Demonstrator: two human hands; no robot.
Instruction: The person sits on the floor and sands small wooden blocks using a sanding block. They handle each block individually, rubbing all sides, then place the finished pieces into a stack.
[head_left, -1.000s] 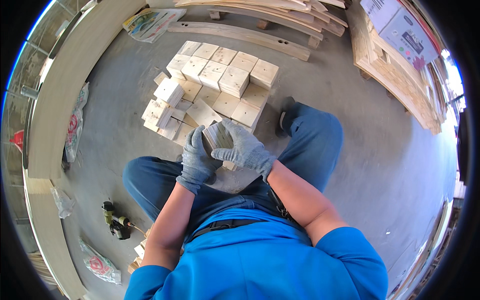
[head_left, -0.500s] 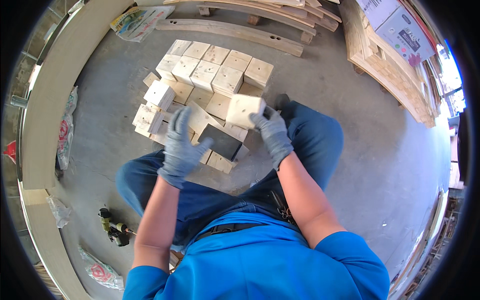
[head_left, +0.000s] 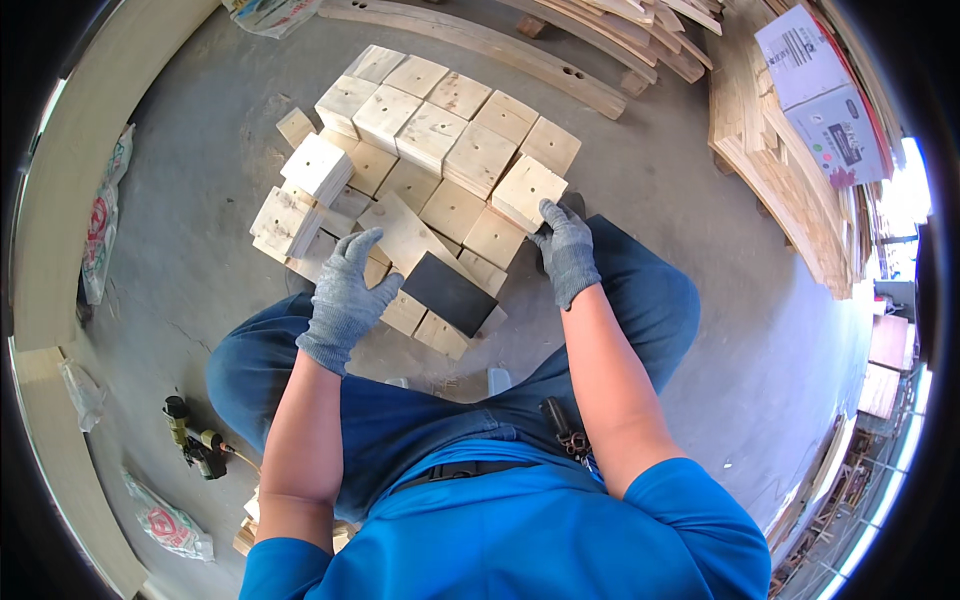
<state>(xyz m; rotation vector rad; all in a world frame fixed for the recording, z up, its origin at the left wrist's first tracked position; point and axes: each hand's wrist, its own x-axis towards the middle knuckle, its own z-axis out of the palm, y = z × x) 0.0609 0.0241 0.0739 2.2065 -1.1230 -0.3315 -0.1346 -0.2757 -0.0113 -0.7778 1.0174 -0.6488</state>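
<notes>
My right hand (head_left: 566, 252), in a grey knit glove, grips the near right side of a square wooden block (head_left: 529, 190) with a small hole in its top. That block is at the right end of stacked square wooden blocks (head_left: 428, 132). My left hand (head_left: 345, 302), gloved alike, hovers palm inward with its fingers apart and nothing in them. Near it, a black rectangular slab (head_left: 449, 293) lies at the end of a tilted wooden board (head_left: 402, 230). Lower blocks (head_left: 453, 210) fill the middle, and two small stacks (head_left: 318, 167) rise on the left.
A nail gun (head_left: 195, 440) with a hose lies on the floor at left. Plastic bags (head_left: 170, 520) lie along a long pale board (head_left: 95, 180). Timber beams (head_left: 480, 45) lie beyond the blocks. At right, a carton (head_left: 830, 100) stands on stacked wood (head_left: 765, 170).
My right hand has carried the wooden block away from me and rightward to the end of the stacked blocks. My left hand has drawn slightly back toward me, still empty.
</notes>
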